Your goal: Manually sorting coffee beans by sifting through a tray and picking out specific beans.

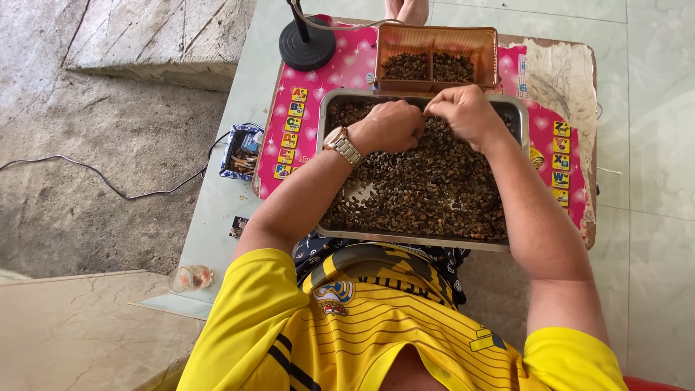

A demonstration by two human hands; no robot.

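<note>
A metal tray [405,240] full of small dark brown pieces [427,192] lies on a low pink table [347,65]. My left hand [391,124], with a watch on the wrist, rests curled over the pieces near the tray's far edge. My right hand [467,112] is beside it, fingers pinched together over the same spot. What the fingers hold is too small to tell. Just beyond the tray stands an orange two-part basket [436,35] with more dark pieces [427,67] in both compartments.
A black round lamp base [307,45] stands at the table's far left corner. A small box of bits [241,150] and a cable [108,185] lie on the floor to the left. A small glass [190,277] sits by my left elbow.
</note>
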